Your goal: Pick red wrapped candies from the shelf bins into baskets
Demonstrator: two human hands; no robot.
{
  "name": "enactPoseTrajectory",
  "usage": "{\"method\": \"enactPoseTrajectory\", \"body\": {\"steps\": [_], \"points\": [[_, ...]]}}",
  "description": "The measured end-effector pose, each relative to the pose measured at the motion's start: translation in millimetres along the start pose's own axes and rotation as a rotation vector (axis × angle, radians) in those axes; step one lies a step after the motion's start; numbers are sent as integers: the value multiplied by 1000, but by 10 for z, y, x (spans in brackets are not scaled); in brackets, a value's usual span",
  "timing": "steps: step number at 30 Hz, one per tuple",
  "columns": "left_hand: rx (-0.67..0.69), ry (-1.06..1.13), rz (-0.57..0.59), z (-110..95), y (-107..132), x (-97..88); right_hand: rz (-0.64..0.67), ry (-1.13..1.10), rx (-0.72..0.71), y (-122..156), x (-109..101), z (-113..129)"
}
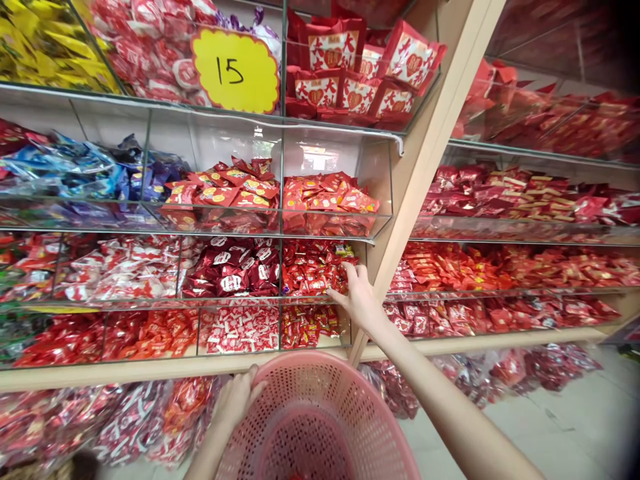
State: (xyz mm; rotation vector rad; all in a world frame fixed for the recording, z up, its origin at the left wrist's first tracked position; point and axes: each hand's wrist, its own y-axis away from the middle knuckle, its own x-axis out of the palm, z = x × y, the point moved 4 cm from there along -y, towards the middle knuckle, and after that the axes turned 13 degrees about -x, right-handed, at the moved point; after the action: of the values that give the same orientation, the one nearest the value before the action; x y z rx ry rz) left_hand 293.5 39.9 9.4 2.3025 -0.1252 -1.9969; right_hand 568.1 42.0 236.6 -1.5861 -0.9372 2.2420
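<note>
My left hand (pixel 237 400) is closed on the rim of a pink plastic basket (pixel 370 393) with perforated sides. A bit of something red shows at the basket's bottom edge in view. My right hand (pixel 356 293) reaches into a shelf bin of small red wrapped candies (pixel 310 270), its thumb and fingers apart and nothing visible between them. To the left of that bin lie dark red candy packets (pixel 233 263) with white labels. Below it, another bin holds small red and yellow candies (pixel 307 327).
Glass-fronted shelves hold several bins of wrapped sweets. A yellow price sign (pixel 235 70) reading 15 hangs on an upper shelf. A slanting wooden post (pixel 425 187) divides the shelving, right of my hand. Bagged candies (pixel 135 420) lie under the bottom board.
</note>
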Motion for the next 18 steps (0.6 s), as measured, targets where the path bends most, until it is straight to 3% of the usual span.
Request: {"method": "enactPoseTrajectory", "body": {"steps": [12, 18], "points": [[-13, 5, 15, -2, 15, -4, 143, 142, 19, -182, 57, 204], [-12, -11, 11, -11, 30, -26, 174, 115, -106, -192, 125, 234]]}}
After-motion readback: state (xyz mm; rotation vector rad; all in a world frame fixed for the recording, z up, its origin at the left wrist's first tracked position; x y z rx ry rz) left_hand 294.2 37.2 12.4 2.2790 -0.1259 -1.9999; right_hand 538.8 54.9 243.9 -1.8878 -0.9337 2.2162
